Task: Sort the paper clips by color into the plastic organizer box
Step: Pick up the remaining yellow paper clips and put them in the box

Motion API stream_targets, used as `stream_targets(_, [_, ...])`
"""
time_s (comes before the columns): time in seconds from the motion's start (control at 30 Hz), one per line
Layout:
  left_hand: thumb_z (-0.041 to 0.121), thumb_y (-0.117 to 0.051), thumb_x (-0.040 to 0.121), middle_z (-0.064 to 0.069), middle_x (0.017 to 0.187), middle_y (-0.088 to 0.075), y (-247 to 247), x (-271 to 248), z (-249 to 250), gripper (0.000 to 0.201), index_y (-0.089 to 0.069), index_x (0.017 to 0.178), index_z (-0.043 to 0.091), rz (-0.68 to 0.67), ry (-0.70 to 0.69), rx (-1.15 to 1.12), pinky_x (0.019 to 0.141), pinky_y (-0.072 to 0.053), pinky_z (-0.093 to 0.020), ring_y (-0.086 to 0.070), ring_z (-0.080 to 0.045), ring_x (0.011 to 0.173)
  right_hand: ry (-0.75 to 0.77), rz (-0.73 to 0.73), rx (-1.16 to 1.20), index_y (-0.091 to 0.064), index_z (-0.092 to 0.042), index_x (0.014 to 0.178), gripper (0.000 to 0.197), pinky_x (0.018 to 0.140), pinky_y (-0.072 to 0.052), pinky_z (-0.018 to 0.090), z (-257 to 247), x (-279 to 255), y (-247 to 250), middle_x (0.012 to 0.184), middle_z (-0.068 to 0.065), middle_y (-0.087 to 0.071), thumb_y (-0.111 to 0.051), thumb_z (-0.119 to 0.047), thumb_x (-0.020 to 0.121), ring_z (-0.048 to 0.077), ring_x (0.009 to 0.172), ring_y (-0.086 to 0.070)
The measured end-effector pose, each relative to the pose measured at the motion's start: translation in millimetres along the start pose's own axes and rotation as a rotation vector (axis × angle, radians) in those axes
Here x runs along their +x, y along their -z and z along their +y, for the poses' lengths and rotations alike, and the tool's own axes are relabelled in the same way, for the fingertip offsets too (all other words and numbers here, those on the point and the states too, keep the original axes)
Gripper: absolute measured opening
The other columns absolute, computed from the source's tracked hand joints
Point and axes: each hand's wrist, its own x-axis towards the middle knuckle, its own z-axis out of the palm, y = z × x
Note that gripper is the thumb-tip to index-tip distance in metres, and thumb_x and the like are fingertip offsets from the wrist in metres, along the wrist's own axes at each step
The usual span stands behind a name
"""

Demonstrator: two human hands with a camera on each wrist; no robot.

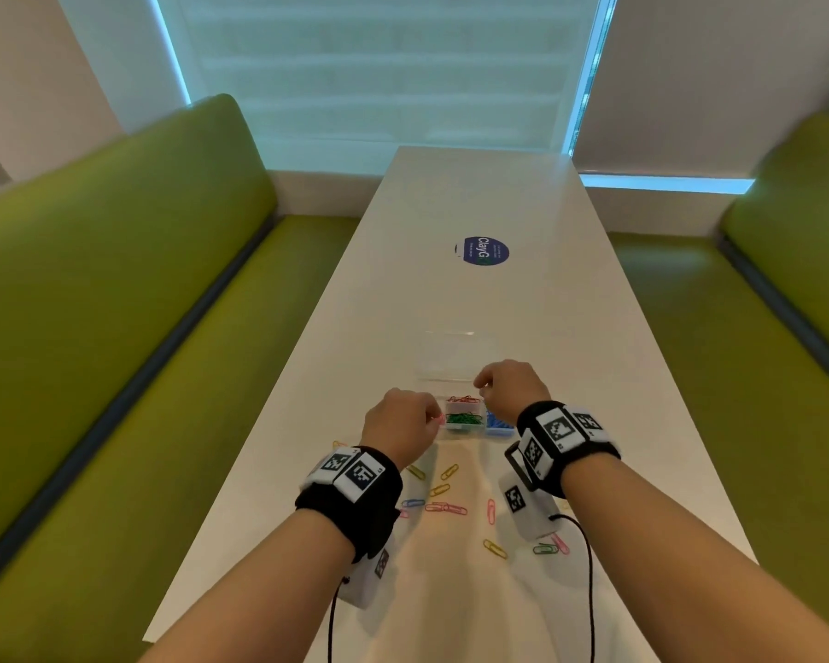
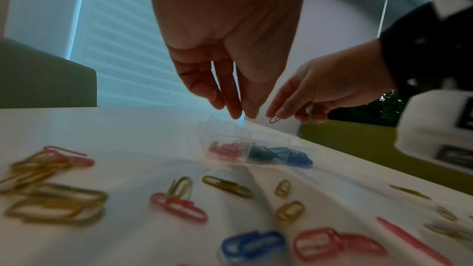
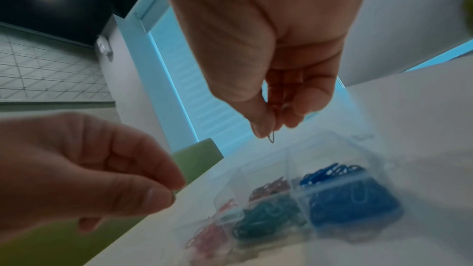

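Observation:
The clear organizer box (image 1: 465, 428) sits mid-table with its lid (image 1: 455, 356) open behind it. It holds red clips (image 1: 463, 400), green clips (image 1: 464, 418), blue clips (image 1: 498, 422) and pink clips (image 2: 225, 150), each colour apart. My right hand (image 1: 483, 389) hovers over the box's far side and pinches a paper clip (image 3: 271, 139) that looks dark against the window. My left hand (image 1: 437, 420) is at the box's left side with thumb and forefinger (image 3: 171, 193) pinched together; a bit of pink shows at the fingertips. Loose pink, yellow, blue and green clips (image 1: 446, 507) lie between my wrists.
The white table (image 1: 522, 303) is long and narrow, with a round blue sticker (image 1: 485, 251) beyond the box. Green benches (image 1: 116, 279) run along both sides. Black cables hang from the wrist cameras near the table's front edge.

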Motion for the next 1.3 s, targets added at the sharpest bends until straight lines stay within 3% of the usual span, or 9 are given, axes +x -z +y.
stream_targets(0.2, [0.024,-0.050,0.094,0.002,0.113,-0.066,-5.1,-7.5,2.4,0.025,-0.067,0.112,0.021,-0.029,-0.018,0.001,0.089,-0.050,-0.033,-0.055,-0.017,0.110,-0.009,0.007,0.017,-0.063,-0.018,0.117,0.031,0.100,-0.046,0.035,-1.4,0.8,-7.1,0.128,0.004,-0.059,-0.049,-0.010,0.091,0.021,0.117,-0.054])
stream_targets(0.43, [0.020,-0.052,0.092,0.000,0.113,-0.066,-10.8,-11.7,25.6,0.025,-0.067,0.112,0.021,-0.066,-0.065,-0.018,0.088,-0.049,-0.031,-0.056,-0.018,0.111,0.007,0.034,0.070,-0.069,-0.016,0.106,0.024,0.093,-0.050,0.034,15.8,-28.9,7.1,0.115,0.003,-0.065,-0.053,-0.010,0.089,0.020,0.105,-0.059])
stream_targets(0.57, [0.021,-0.054,0.091,0.002,0.116,-0.065,-20.2,-15.9,41.6,0.025,-0.066,0.112,0.021,-0.124,-0.085,-0.013,0.087,-0.046,-0.029,-0.057,-0.016,0.112,0.000,-0.016,0.019,-0.067,-0.017,0.109,0.023,0.093,-0.049,0.033,32.0,-54.5,7.3,0.114,0.001,-0.065,-0.059,-0.014,0.088,0.018,0.106,-0.058])
stream_targets(0.7, [0.030,-0.064,0.086,0.000,0.111,-0.066,-27.8,-22.1,51.8,0.022,-0.068,0.104,0.018,-0.250,-0.067,0.059,0.084,-0.047,-0.028,-0.061,-0.017,0.104,-0.047,-0.057,-0.001,-0.067,-0.018,0.108,0.024,0.091,-0.049,0.028,50.9,-77.0,5.5,0.110,-0.001,-0.064,-0.065,-0.017,0.085,0.015,0.103,-0.059])
stream_targets(0.83, [0.038,-0.073,0.078,-0.002,0.106,-0.069,-35.8,-28.7,55.7,0.033,-0.069,0.101,0.014,-0.347,-0.002,0.146,0.081,-0.050,-0.030,-0.064,-0.019,0.100,-0.097,-0.082,0.006,-0.068,-0.018,0.106,0.024,0.091,-0.050,0.029,66.3,-92.1,0.7,0.103,-0.002,-0.064,-0.069,-0.019,0.082,0.014,0.099,-0.059])
stream_targets(0.97, [0.039,-0.070,0.077,-0.002,0.104,-0.068,-47.8,-36.7,57.1,0.035,-0.069,0.102,0.014,-0.335,0.028,0.230,0.081,-0.051,-0.031,-0.064,-0.020,0.098,-0.134,-0.108,0.013,-0.069,-0.018,0.101,0.023,0.089,-0.050,0.027,76.4,-101.8,-5.6,0.104,-0.002,-0.064,-0.073,-0.022,0.079,0.014,0.097,-0.059])
stream_targets(1.3, [0.028,-0.070,0.082,-0.005,0.108,-0.069,-55.3,-37.7,57.7,0.029,-0.069,0.106,0.011,-0.373,0.090,0.182,0.085,-0.054,-0.032,-0.065,-0.022,0.101,-0.164,-0.142,-0.008,-0.068,-0.018,0.101,0.025,0.090,-0.050,0.028,87.4,-113.5,-11.1,0.109,-0.002,-0.064,-0.074,-0.025,0.078,0.015,0.100,-0.059])
